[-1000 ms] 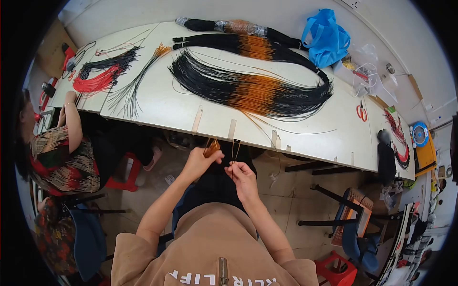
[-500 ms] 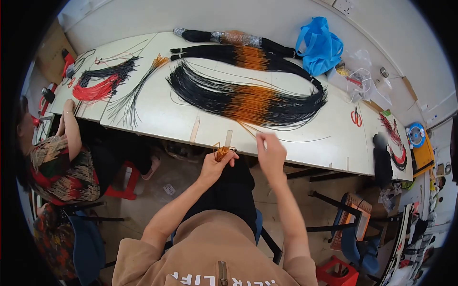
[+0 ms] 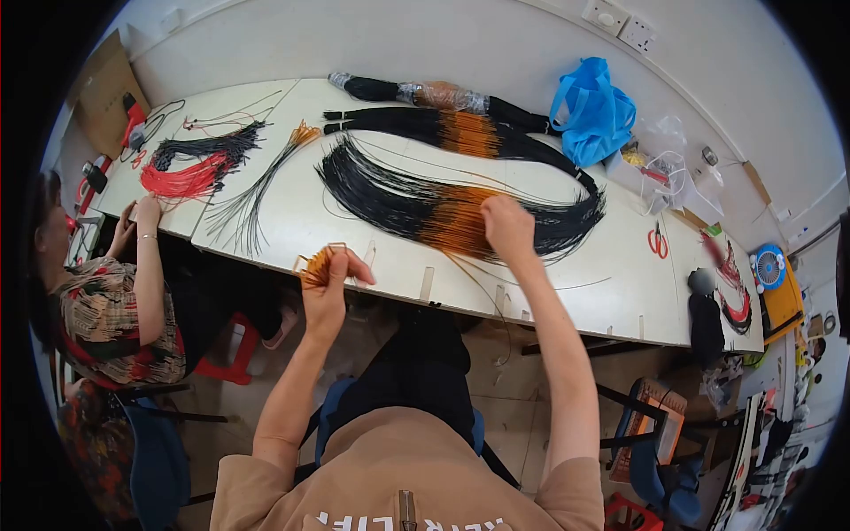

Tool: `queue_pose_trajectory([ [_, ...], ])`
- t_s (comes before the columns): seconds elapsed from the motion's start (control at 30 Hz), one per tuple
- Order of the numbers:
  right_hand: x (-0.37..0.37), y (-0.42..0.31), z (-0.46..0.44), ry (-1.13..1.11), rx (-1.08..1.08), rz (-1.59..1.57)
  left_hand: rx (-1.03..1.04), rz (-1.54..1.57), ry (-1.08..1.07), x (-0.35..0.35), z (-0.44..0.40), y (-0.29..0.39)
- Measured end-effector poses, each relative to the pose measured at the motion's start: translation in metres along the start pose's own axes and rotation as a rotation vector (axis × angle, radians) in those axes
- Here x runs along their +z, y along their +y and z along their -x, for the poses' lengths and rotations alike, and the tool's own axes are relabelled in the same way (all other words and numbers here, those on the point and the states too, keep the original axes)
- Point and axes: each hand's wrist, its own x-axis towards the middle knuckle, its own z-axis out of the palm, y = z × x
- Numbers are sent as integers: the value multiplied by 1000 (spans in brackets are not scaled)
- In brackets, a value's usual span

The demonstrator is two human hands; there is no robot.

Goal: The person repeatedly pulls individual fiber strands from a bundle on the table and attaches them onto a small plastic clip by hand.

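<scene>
My left hand [image 3: 326, 296] is closed around a small bunch of bent orange wires [image 3: 313, 268], held just off the table's front edge. My right hand [image 3: 509, 232] lies over the big bundle of black wires [image 3: 376, 181], at its orange middle part [image 3: 460, 212]. Its fingers are curled together against the wires, and whatever is between the fingertips is hidden. A few loose wires [image 3: 474, 276] stick out from the bundle toward me, one hanging over the edge.
Behind lie another black-and-orange bundle [image 3: 465, 133] and a wrapped one [image 3: 443, 95]. A blue bag [image 3: 591, 111] and orange scissors [image 3: 657, 241] are to the right. At left, another person [image 3: 115, 301] sits by red and black wires [image 3: 186, 177].
My left hand has moved left and slightly up with the orange wires. My right hand has gone up from the table's front edge onto the bundle's orange part.
</scene>
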Motion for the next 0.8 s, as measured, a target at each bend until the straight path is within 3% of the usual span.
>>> queue_pose_trajectory([
  [0.07,-29,4,-31,82,-115,186,-40,93,17,-10,-3,7],
  [0.17,-117,-8,-86,533,-140,273,82,-20,36,-19,-4,16],
  [0.2,-146,-17,-95,685,-55,250,117,-58,41,-20,-3,20],
  [0.3,-179,-53,-79,635,54,-2,132,-42,64,-13,-2,43],
  [0.37,-169,-75,-53,-87,162,-384,149,-28,83,-9,-2,59],
  [0.43,-146,-79,-18,-354,258,-669,164,-93,30,-3,-7,70],
  [0.47,-138,-81,-3,-455,283,-649,176,-159,-24,1,-11,74],
  [0.53,-127,-81,20,-523,320,-761,193,-295,-137,7,-22,76],
  [0.6,-120,-81,31,-554,358,-792,-113,-314,-234,12,-39,61],
  [0.63,-117,-80,35,-576,391,-819,-117,-316,-238,17,-46,47],
  [0.7,-112,-79,42,-620,457,-869,-102,-533,-443,27,-55,11],
  [0.77,-107,-76,46,-630,462,-851,-297,-615,-597,33,-59,-5],
  [0.8,-105,-74,48,-642,464,-833,-298,-614,-602,33,-56,-13],
])
